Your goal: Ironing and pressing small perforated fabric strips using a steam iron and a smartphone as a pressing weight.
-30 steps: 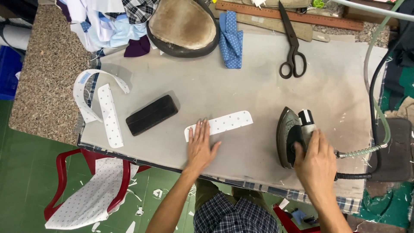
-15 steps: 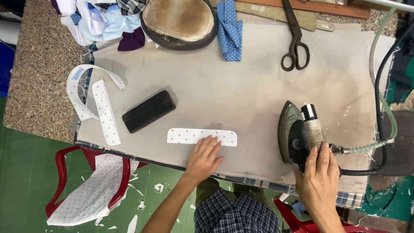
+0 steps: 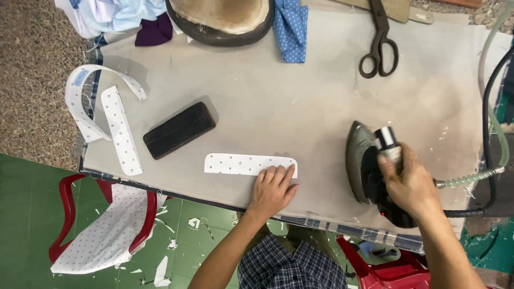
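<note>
Head view: at lower centre of the frame, the left hand (image 3: 273,191) lies flat, fingers spread, on the right end of a white dotted fabric strip (image 3: 238,164) near the table's (image 3: 300,101) front edge. At right, the right hand (image 3: 408,184) is wrapped around the handle of the steam iron (image 3: 364,166), which rests flat on the padded cover, well apart from the strip. Pressing it well calls for keeping the strip smooth and flat, with fingertips clear of the soleplate. A dark block (image 3: 179,129) lies to the left, scissors (image 3: 379,45) at upper right.
</note>
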